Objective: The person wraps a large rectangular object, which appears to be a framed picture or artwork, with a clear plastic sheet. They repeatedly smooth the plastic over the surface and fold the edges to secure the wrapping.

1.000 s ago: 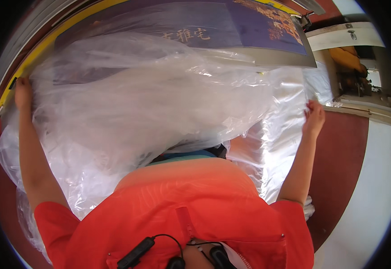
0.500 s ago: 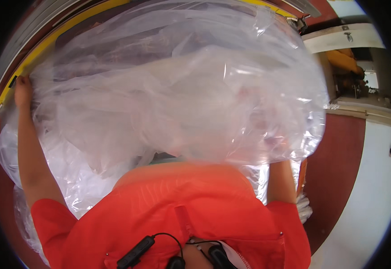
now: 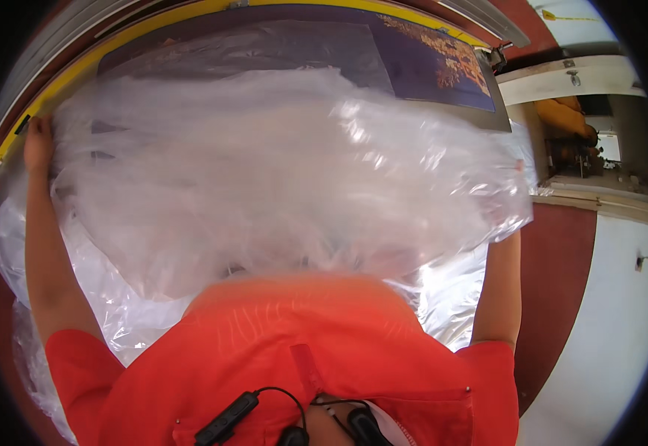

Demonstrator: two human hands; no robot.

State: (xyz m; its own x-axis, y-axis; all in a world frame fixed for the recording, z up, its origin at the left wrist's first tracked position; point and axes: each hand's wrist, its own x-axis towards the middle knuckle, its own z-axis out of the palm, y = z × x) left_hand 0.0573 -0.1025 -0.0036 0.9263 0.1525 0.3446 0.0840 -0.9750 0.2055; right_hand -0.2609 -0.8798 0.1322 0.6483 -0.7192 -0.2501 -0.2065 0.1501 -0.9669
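A large, cloudy clear plastic sheet [image 3: 279, 163] spreads in loose folds across the surface before me, smeared by motion in the middle. At the far left, beside the yellow edge strip, my left hand [image 3: 38, 143] is closed with the sheet's left margin at its fingers. My right arm reaches out at the right, and film covers most of my right hand [image 3: 519, 166]. Only a bit of a fingertip shows there, so its grip is hidden. Beyond the sheet lies a dark blue panel [image 3: 432, 67] with an orange floral print, partly seen through the film.
A yellow strip [image 3: 324, 7] borders the far side, with a small black clip [image 3: 23, 124] near my left hand. More shiny film [image 3: 450, 297] lies close to my body. At the right are a red-brown floor [image 3: 554, 275] and a whitish frame [image 3: 584, 78] around an opening.
The sheet's far edge has come toward me, uncovering the printed blue panel at the far right. My right hand has moved outward and farther away; my left hand has barely shifted.
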